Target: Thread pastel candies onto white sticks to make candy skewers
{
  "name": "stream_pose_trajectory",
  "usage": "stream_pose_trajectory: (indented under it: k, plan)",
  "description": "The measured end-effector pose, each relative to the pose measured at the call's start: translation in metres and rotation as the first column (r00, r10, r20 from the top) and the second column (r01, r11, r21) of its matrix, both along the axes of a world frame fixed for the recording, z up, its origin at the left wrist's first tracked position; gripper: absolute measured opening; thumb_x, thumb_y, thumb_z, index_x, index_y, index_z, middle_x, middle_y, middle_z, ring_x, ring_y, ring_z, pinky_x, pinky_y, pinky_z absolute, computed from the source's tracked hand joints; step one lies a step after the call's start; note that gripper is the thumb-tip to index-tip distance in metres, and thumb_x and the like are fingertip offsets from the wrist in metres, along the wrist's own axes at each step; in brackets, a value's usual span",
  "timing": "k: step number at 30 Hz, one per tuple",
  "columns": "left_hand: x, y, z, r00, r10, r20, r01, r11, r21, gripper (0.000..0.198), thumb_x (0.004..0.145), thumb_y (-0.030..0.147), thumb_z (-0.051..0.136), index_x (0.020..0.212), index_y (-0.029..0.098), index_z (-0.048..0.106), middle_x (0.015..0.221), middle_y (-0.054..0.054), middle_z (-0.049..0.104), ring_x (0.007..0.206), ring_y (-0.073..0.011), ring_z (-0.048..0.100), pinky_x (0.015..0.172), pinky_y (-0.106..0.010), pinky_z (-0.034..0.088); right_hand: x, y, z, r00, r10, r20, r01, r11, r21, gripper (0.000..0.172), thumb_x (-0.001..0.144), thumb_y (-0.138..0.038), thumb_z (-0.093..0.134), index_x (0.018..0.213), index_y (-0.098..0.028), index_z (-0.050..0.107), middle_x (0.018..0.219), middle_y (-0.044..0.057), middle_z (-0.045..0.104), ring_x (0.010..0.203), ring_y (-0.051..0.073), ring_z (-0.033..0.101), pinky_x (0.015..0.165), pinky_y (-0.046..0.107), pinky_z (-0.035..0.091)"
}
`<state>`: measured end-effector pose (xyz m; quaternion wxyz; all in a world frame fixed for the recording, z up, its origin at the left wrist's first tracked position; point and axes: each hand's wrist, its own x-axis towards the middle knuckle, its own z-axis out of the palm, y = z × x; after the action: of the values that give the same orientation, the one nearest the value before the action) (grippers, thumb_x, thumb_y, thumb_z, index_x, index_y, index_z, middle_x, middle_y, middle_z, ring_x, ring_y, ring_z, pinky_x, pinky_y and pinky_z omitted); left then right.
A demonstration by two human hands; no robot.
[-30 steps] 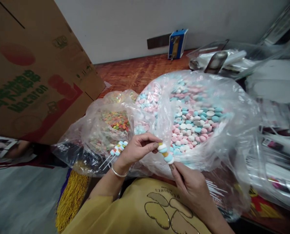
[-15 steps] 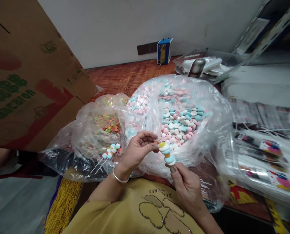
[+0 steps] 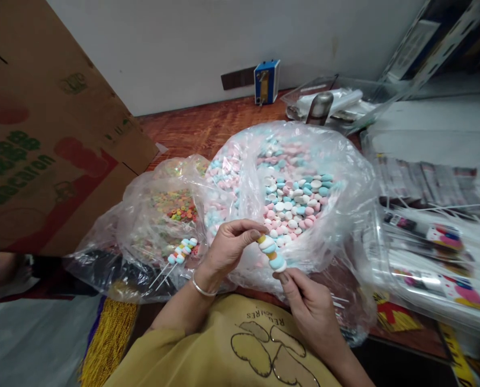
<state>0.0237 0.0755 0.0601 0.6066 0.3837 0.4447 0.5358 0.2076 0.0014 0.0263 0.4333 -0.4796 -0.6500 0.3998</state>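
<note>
A candy skewer (image 3: pixel 272 254) of blue, white and yellow-orange pieces is held between my hands. My right hand (image 3: pixel 306 298) pinches its lower end. The fingers of my left hand (image 3: pixel 234 244) close on the yellow piece at the top. Beyond them, an open plastic bag (image 3: pixel 344 188) holds pink, white and blue candies (image 3: pixel 292 207). To its left lies a bag (image 3: pixel 122 226) of small coloured ring candies (image 3: pixel 183 211). Two finished-looking skewers (image 3: pixel 182 251) with white sticks rest on that bag's near edge.
A large cardboard box (image 3: pixel 62 134) stands at the left. A blue box (image 3: pixel 266 82) sits by the wall, with a metal-topped cylinder (image 3: pixel 320 108) and a clear tray (image 3: pixel 355 115) to its right. Packaging (image 3: pixel 441 285) lies at the right. A person's arm (image 3: pixel 1 271) shows far left.
The fingers of my left hand have closed onto the top yellow piece. The skewer has shifted slightly left, and the whole view has moved a little.
</note>
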Motion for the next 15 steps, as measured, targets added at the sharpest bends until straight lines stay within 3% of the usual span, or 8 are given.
stream_pose_trajectory:
  k: [4,8,11,15]
  plan:
    - [0.011,-0.006,0.001,0.993,-0.007,0.114,0.007,1.000,-0.008,0.036,0.065,0.048,0.093,0.079,0.019,0.079,0.081,-0.005,0.077,0.077,-0.0166,0.069,0.077,-0.030,0.054,-0.003,-0.003,0.000,0.976,0.020,-0.217,-0.065,0.977,-0.201,0.038,0.103,-0.047,0.050,0.078,-0.020,0.061,0.055,-0.006,0.041,0.047,0.010,0.037,0.044,0.022,0.030]
    - [0.030,-0.018,0.002,0.955,0.016,0.297,-0.006,0.999,-0.034,0.035,0.069,0.047,0.091,0.083,0.021,0.072,0.083,-0.002,0.074,0.081,-0.0184,0.072,0.084,-0.035,0.056,-0.009,-0.010,-0.005,0.892,-0.004,-0.451,-0.190,0.904,-0.383,0.040,0.102,-0.056,0.051,0.086,-0.020,0.060,0.051,-0.010,0.034,0.043,0.008,0.028,0.041,0.021,0.022]
    - [0.044,-0.025,0.001,0.926,0.021,0.376,-0.008,0.999,-0.034,0.033,0.075,0.045,0.088,0.085,0.022,0.068,0.085,-0.001,0.071,0.084,-0.0179,0.072,0.089,-0.038,0.057,-0.014,-0.015,-0.007,0.849,-0.047,-0.526,-0.211,0.883,-0.420,0.040,0.101,-0.058,0.052,0.085,-0.021,0.056,0.049,-0.011,0.033,0.041,0.008,0.026,0.040,0.020,0.023]
    - [0.052,-0.029,0.001,0.924,-0.008,0.382,0.028,0.999,-0.046,0.033,0.077,0.045,0.085,0.086,0.021,0.063,0.088,-0.002,0.066,0.087,-0.0182,0.069,0.094,-0.041,0.056,-0.017,-0.019,-0.009,0.852,-0.076,-0.519,-0.151,0.912,-0.382,0.039,0.103,-0.054,0.050,0.081,-0.022,0.053,0.050,-0.011,0.033,0.042,0.008,0.027,0.040,0.020,0.024]
